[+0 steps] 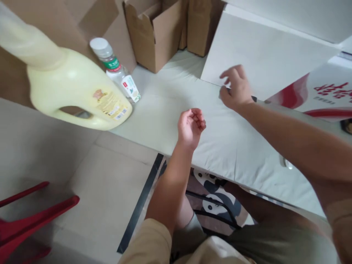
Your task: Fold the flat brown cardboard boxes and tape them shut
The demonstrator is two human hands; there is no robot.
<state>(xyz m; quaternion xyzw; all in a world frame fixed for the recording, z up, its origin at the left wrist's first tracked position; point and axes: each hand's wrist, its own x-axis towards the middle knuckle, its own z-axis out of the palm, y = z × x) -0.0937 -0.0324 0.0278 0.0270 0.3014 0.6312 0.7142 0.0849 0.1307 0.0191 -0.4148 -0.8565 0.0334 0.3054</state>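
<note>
My left hand is raised over the table's near part, palm partly turned up and fingers loosely curled. Nothing shows in it. Farther right, my right hand reaches over the tabletop close to a white box. Its fingers are bent and apart, slightly blurred. Under the right hand and wrist lies a small dark thing, mostly hidden; whether the hand touches it I cannot tell. Left of both hands stand a large pale-yellow jug with a handle and a clear bottle with a white cap.
Open cardboard boxes line the back of the cloth-covered table. A red-and-white printed box sits at the right. Below the table's front edge are a panda-patterned surface and a red plastic stool or chair on the tiled floor.
</note>
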